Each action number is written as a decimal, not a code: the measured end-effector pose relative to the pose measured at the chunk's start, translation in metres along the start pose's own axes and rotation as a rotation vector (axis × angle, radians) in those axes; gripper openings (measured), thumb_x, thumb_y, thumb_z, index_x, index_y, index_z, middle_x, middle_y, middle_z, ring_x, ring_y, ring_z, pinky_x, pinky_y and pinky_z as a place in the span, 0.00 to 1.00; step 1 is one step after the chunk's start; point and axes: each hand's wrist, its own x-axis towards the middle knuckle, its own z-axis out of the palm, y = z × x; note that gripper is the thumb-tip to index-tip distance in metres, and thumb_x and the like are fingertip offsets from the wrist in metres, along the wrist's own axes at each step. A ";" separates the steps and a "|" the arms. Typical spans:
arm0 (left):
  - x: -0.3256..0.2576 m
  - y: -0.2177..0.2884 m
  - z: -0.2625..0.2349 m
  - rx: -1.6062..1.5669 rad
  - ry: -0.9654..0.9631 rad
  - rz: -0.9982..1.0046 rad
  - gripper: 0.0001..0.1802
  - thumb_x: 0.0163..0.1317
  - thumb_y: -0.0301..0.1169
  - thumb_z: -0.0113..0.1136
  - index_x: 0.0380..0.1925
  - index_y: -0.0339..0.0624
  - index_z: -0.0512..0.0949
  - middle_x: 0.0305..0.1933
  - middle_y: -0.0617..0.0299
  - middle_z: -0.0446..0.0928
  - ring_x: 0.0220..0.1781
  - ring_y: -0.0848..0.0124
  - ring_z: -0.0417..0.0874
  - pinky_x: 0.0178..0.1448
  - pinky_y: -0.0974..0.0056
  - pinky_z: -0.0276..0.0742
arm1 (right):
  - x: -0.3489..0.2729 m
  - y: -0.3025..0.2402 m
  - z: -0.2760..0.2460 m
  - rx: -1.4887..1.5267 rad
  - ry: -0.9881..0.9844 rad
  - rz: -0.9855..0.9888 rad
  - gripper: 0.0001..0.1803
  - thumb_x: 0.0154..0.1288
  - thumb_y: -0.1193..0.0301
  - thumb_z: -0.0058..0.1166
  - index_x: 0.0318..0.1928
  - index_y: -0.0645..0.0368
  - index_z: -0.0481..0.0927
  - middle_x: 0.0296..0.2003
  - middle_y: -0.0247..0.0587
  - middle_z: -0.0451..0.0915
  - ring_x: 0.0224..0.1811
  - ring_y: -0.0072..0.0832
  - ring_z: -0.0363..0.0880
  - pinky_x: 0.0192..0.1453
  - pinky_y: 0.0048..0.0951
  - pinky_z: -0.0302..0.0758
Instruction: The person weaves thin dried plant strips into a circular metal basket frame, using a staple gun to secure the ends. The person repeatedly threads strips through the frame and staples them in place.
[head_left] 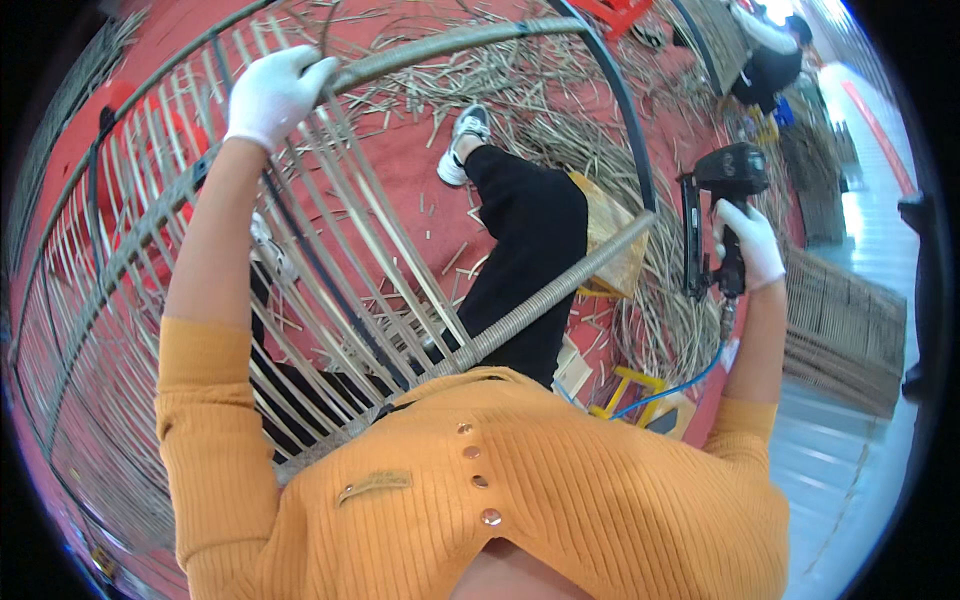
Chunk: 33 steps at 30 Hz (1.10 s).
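Observation:
My left hand (275,98), in a white glove, is closed at the upper rail (430,54) of a large curved furniture frame, where pale slats meet it. The frame (330,270) leans across my lap, its slats running side by side between wrapped rails and dark metal bars. A lower rail (550,290), wound with strip, crosses my thigh. Away to the right, my right hand (752,243), also gloved, grips a black nail gun (731,172) by its handle. The gun is held upright, apart from the frame. My palms and the undersides of my fingers are hidden.
A blue air hose (668,391) trails below the gun. Long loose strips (645,320) lie heaped beside a yellowish box (608,235), and cut scraps litter the red floor covering (400,170). Woven panels (840,330) lie at right. Another person (772,60) is bent over at far right.

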 end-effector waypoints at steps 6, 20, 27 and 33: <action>-0.014 0.015 -0.004 -0.058 -0.079 -0.070 0.17 0.69 0.45 0.57 0.41 0.45 0.83 0.35 0.48 0.83 0.40 0.47 0.84 0.45 0.49 0.77 | 0.092 0.212 -0.024 -0.021 0.221 0.069 0.28 0.50 0.83 0.56 0.56 0.63 0.75 0.31 0.32 0.75 0.30 0.26 0.74 0.37 0.29 0.73; 0.040 -0.070 -0.065 -0.225 -0.168 -0.239 0.17 0.68 0.39 0.61 0.50 0.39 0.84 0.53 0.53 0.83 0.56 0.61 0.85 0.62 0.58 0.78 | 0.107 0.088 0.086 -0.606 0.608 -0.746 0.11 0.69 0.80 0.51 0.49 0.65 0.82 0.42 0.47 0.82 0.48 0.39 0.82 0.57 0.38 0.76; 0.140 -0.126 -0.014 0.510 -0.103 -0.216 0.37 0.57 0.59 0.67 0.57 0.43 0.75 0.53 0.50 0.79 0.58 0.52 0.80 0.61 0.50 0.76 | 0.142 -0.132 0.298 -0.418 0.282 -1.576 0.12 0.58 0.80 0.63 0.45 0.58 0.85 0.40 0.41 0.83 0.43 0.38 0.81 0.49 0.37 0.75; 0.146 -0.128 -0.009 0.463 -0.091 -0.278 0.33 0.59 0.59 0.65 0.52 0.44 0.78 0.51 0.52 0.81 0.56 0.55 0.82 0.59 0.52 0.79 | 0.228 -0.265 0.477 -1.187 -0.127 -1.352 0.41 0.55 0.57 0.67 0.67 0.57 0.66 0.47 0.51 0.83 0.51 0.45 0.83 0.55 0.46 0.78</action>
